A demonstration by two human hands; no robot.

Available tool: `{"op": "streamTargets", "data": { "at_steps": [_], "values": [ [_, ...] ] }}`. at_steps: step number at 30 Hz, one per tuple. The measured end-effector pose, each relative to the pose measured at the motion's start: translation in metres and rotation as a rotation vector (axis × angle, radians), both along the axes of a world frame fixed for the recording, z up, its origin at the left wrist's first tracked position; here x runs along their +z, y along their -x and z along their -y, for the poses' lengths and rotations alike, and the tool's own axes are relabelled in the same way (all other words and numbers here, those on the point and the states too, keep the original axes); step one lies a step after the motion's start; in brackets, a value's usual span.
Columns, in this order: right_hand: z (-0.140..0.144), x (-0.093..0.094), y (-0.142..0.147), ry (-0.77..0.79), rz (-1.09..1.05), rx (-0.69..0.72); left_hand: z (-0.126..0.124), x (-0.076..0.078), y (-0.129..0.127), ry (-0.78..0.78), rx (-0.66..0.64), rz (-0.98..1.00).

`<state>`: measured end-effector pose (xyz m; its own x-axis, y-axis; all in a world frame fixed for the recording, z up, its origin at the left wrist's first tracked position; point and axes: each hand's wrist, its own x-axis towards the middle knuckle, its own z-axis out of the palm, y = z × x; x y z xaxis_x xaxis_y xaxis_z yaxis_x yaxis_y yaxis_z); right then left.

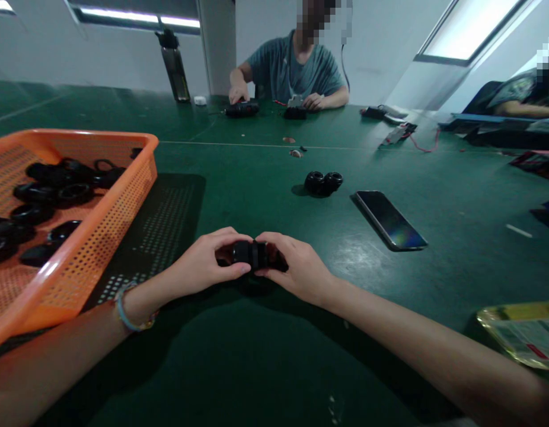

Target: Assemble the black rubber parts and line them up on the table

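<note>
Low over the middle of the green table, my left hand (214, 258) and my right hand (296, 264) grip a black cylindrical part (250, 255) from its two ends. It lies sideways between thumbs and fingers, with a raised ring around its middle. My fingers hide its ends, so whether it is one piece or two joined ones I cannot tell. Beyond my right hand stand two black, rounded, ring-topped parts (323, 182) side by side. To my left, an orange perforated basket (123, 196) holds several loose black parts (56, 190).
A phone (390, 220) lies right of the ring-topped parts. At the right edge is a yellow-rimmed package (519, 332). Across the table, a person (296, 65) handles dark devices beside a tall bottle (174, 68). Another person (519, 98) sits at far right.
</note>
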<state>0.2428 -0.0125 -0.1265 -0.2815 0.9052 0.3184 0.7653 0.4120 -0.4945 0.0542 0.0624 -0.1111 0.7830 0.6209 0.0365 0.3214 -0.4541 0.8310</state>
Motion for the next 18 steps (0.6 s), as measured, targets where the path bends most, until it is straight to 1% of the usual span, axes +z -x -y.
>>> {"op": "streamTargets", "data": {
  "at_steps": [6, 18],
  "values": [
    [0.0002, -0.0019, -0.0006, 0.013, -0.016, -0.002, -0.0004, -0.0008, -0.0006, 0.007, -0.005, 0.003],
    [0.0008, 0.0020, 0.0007, 0.068, 0.005, -0.003, -0.0003, 0.0001, -0.0003, -0.007, -0.002, 0.004]
  ]
}}
